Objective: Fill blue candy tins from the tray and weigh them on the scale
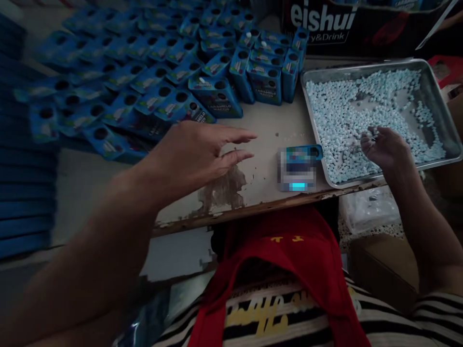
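Note:
My left hand (202,152) hovers over the table, thumb and fingers apart, with nothing between them. It is just in front of the rows of blue boxes (217,99), which have round dark holes in their tops. My right hand (385,147) is over the metal tray (316,127), its fingers curled among small pale blue pellets (343,113); whether it holds any is too small to tell. Between my hands, near the table's front edge, a blue box lies on or beside a small scale (298,176); this spot is pixelated, with a bright cyan patch.
Blue boxes cover the back left of the table (260,197). Stacked flat blue pieces (25,193) stand at the far left. A black carton (347,24) with white lettering is behind the tray. Below the front edge are a plastic bag (369,209) and a cardboard box (385,262).

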A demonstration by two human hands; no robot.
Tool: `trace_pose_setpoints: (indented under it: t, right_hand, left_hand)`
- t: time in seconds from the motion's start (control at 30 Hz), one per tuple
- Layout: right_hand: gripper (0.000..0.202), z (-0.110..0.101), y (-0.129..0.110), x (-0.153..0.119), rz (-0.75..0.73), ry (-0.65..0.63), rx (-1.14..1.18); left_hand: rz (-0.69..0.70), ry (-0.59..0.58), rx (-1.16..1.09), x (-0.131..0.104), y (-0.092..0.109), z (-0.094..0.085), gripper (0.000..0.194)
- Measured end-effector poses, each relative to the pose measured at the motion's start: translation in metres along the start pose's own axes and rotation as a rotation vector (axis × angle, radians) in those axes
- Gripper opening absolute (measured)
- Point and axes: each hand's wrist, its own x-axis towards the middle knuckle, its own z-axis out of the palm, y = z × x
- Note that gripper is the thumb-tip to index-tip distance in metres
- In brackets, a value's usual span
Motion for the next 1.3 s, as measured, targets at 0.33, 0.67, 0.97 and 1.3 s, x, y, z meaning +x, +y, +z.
trace_pose_setpoints:
  t: [0.33,0.67,0.97,1.3]
  right_hand:
    - [0.025,0.012,-0.011,-0.027,0.146,-0.113,0.045]
    - [0.027,0.027,-0.01,-0.037,-0.012,-0.248,-0.169]
    - [0.023,0.045,-0.02,-0.041,-0.098,-0.253,-0.162]
    - [0.024,0.057,-0.015,-0.053,-0.469,-0.154,-0.595]
  left_hand:
    - [-0.074,-0.024,-0.214,-0.005,-0.015,0.031,0.042]
    - [-0.17,-0.132,-0.286,-0.003,-0.006,0.055,0.087]
    - [-0.146,0.039,-0.461,0.004,0.007,0.114,0.087]
    - [0.089,0.155,-0.533,0.022,0.021,0.148,0.032]
